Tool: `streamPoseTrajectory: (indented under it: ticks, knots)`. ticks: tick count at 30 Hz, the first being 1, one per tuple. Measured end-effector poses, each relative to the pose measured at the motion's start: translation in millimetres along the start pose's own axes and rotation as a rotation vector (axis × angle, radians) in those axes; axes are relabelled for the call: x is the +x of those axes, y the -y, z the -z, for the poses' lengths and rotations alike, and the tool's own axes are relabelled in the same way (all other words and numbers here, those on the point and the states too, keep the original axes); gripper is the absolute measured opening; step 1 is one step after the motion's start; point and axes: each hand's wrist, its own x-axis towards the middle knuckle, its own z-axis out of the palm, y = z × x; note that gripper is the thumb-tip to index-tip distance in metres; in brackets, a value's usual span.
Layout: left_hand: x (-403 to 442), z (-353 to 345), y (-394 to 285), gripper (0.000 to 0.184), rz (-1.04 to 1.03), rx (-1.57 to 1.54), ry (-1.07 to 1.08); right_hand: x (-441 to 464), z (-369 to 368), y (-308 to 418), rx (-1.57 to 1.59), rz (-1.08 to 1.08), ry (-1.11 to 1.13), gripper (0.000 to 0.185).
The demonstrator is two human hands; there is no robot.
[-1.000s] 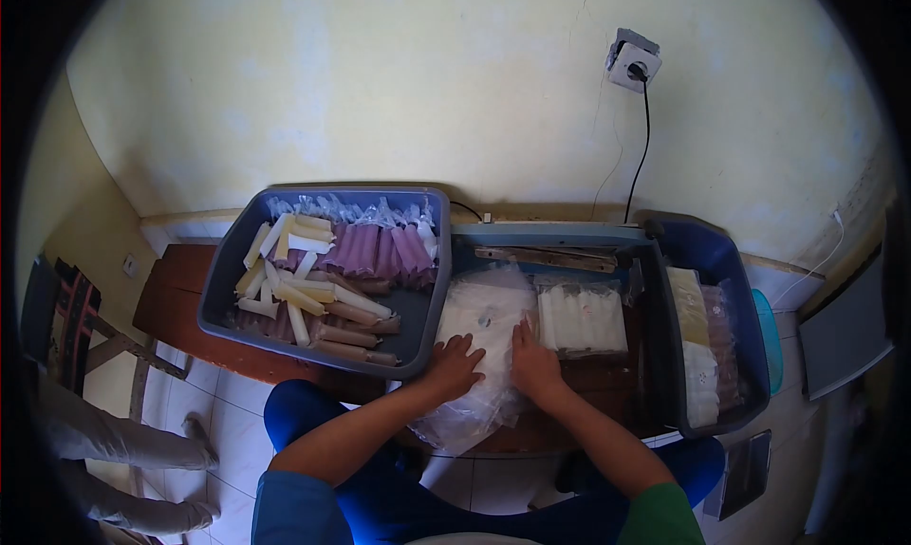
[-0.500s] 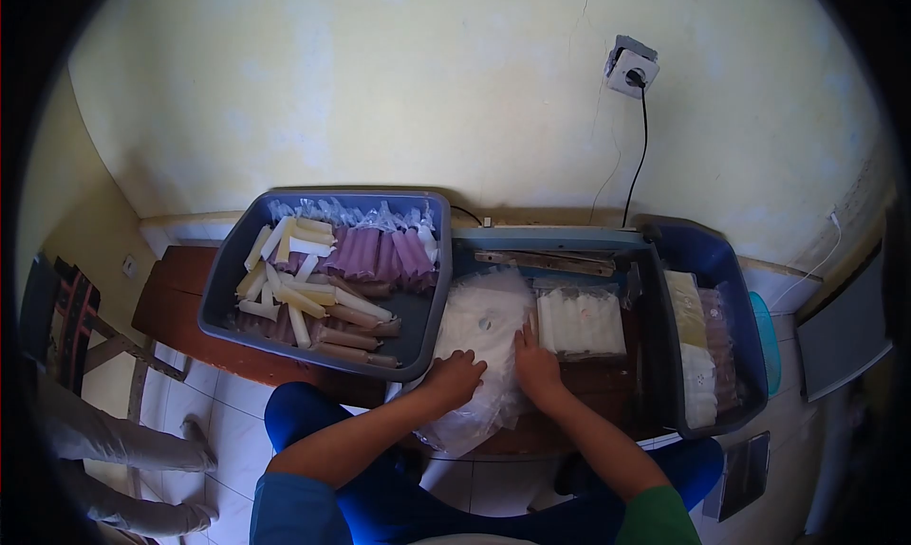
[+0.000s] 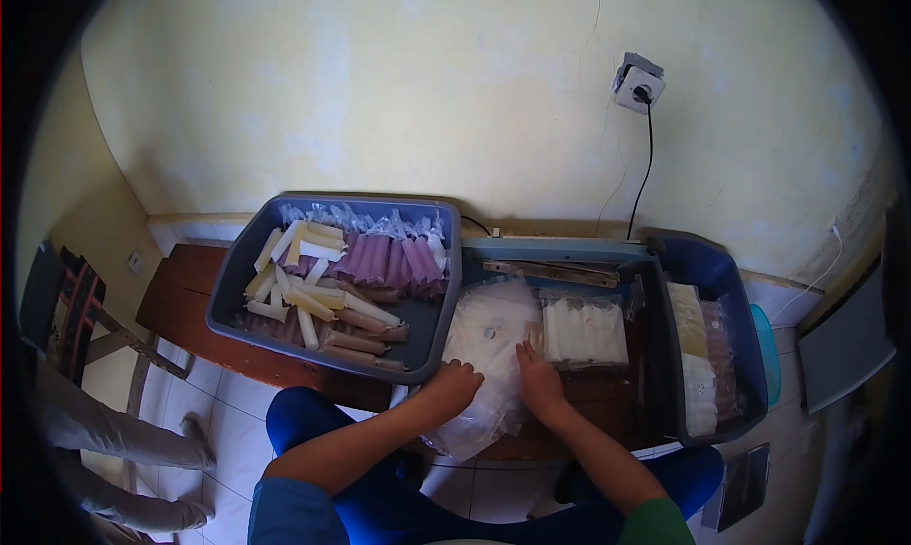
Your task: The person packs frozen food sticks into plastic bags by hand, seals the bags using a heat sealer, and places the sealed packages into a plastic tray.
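Note:
A stack of clear plastic bags (image 3: 493, 332) lies in the middle, in front of me. My left hand (image 3: 452, 389) is at the stack's left edge with its fingers curled in; whatever they grip is too small to make out. On the right edge rests my right hand (image 3: 539, 379), its fingers extended upward over the plastic. Just right of the stack sits a clear pack of white tubes (image 3: 584, 332). To the left, a grey-blue tub (image 3: 220, 294) holds yellow, white, purple and brown filled tubes.
At the right stands a blue tub (image 3: 754, 355) with packed tubes. Wooden strips (image 3: 550, 272) lie behind the bags. A black cord hangs from the wall socket (image 3: 639, 88). Another person's legs (image 3: 123, 441) are at the far left, near a wooden frame (image 3: 114, 332).
The fingers of my left hand, spread on the bags a second ago, have curled in. My right hand has stayed at the right edge. The whole view has shifted slightly.

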Motion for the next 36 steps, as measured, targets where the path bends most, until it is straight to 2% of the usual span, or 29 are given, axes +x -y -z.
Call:
streamPoseTrajectory:
  ticks: [3, 5, 7, 11, 13, 20, 29, 32, 34, 36]
  knots:
    - [-1.6, 2.3, -2.3, 0.018, 0.017, 0.004, 0.053, -6.3, 8.1, 4.9, 0.020, 0.006, -0.010, 0.046]
    - [-3.7, 1.4, -7.1, 0.019, 0.028, 0.033, 0.095, -6.3, 15.3, 8.4, 0.047, -0.080, 0.005, 0.045]
    - [-7.2, 2.0, -13.7, 0.024, 0.034, 0.097, -0.039, -4.2, 16.4, 6.9, 0.052, -0.099, 0.007, 0.043]
    - [-9.1, 5.8, -17.7, 0.024, 0.013, 0.135, -0.138, -3.2, 10.0, -2.3, 0.016, -0.107, -0.015, 0.040]
    - [-9.7, 6.5, -16.6, 0.020, 0.033, 0.102, -0.043, -2.2, 5.1, -7.0, 0.030, -0.091, -0.044, 0.036]
    - [-12.8, 4.1, -16.1, 0.017, 0.023, 0.120, -0.050, 0.9, -10.8, -12.8, 0.114, -0.048, -0.180, 0.023]
    - [-23.1, 27.7, -21.9, 0.019, 0.056, 0.090, 0.004, -15.7, -8.6, -0.8, 0.230, -0.045, -0.223, 0.026]
    - [-28.5, 33.0, -27.3, 0.022, 0.094, 0.095, 0.096, -27.4, -2.6, 4.1, 0.156, -0.041, -0.117, 0.032]
    - [-32.5, 24.2, -25.5, 0.030, 0.007, 0.075, -0.023, -30.0, 23.7, 21.2, 0.128, -0.085, -0.045, 0.036]
    - [-34.9, 18.9, -20.9, 0.034, -0.045, 0.017, -0.024, -28.8, 54.6, 41.1, 0.099, -0.129, 0.021, 0.041]
